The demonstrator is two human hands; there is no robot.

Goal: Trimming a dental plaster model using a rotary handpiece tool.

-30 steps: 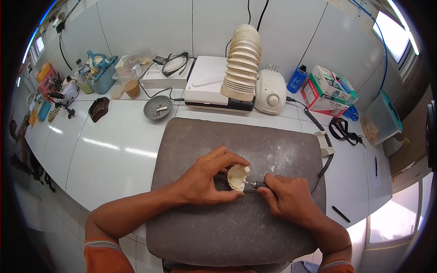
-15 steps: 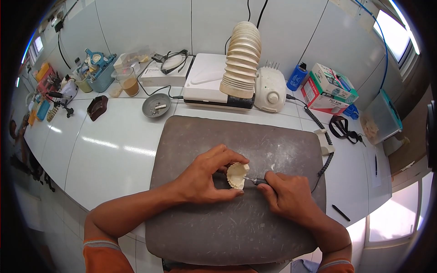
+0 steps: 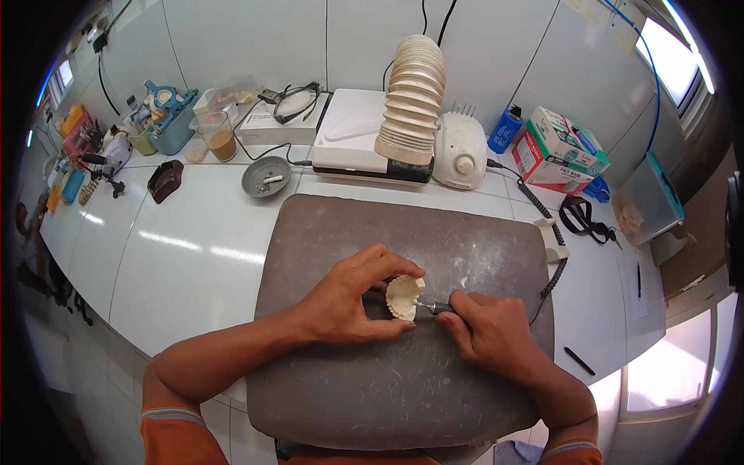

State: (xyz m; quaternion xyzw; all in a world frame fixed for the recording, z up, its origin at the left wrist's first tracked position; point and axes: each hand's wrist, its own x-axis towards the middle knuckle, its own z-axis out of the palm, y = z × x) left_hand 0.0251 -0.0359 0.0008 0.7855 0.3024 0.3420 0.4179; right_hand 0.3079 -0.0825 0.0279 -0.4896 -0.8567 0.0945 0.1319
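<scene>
Between the thumb and fingers of my left hand (image 3: 363, 298) sits a cream-coloured dental model (image 3: 402, 297), an arch with a row of teeth along its left side. My right hand (image 3: 490, 327) is closed round a dark rotary handpiece (image 3: 442, 308) with a metal nose. Its thin tip points left and meets the right side of the model, or lies very close to it; the exact contact is too small to tell. Both hands are above a worn grey-brown padded mat (image 3: 349, 403), marked with scratches and pale dust.
Behind the mat stand a white ribbed hose (image 3: 411, 101), a white control unit (image 3: 463, 159) with a coiled cord (image 3: 535, 203), and a grey ashtray (image 3: 266, 177). A glass of brown drink (image 3: 222, 144) is at back left. Boxes (image 3: 559, 155) and a clear bin (image 3: 651, 203) stand right.
Hardly anything differs. Both hands keep their holds on the model and the handpiece, and the whole view has shifted very slightly.
</scene>
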